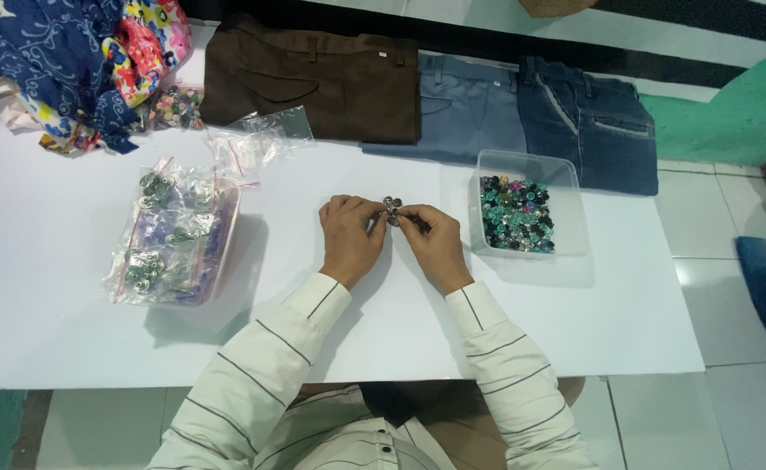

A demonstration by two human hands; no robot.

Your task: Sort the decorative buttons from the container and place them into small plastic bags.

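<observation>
My left hand (349, 238) and my right hand (436, 243) meet over the middle of the white table (70, 339). Between their fingertips they pinch a small cluster of metal buttons (391, 206), held just above the tabletop. Both arms wear white sleeves with thin dark stripes. To the right of my right hand stands a clear plastic box (574, 248) filled with several colourful buttons (516, 215), mostly teal and dark.
At the left, a clear tub (224, 252) holds zip bags of metal buttons (161, 231). An empty zip bag (257, 139) lies behind it. Brown trousers (313, 78), grey-blue trousers (465, 109) and dark jeans (596, 126) lie along the back. Patterned fabric (70, 61) is piled at far left.
</observation>
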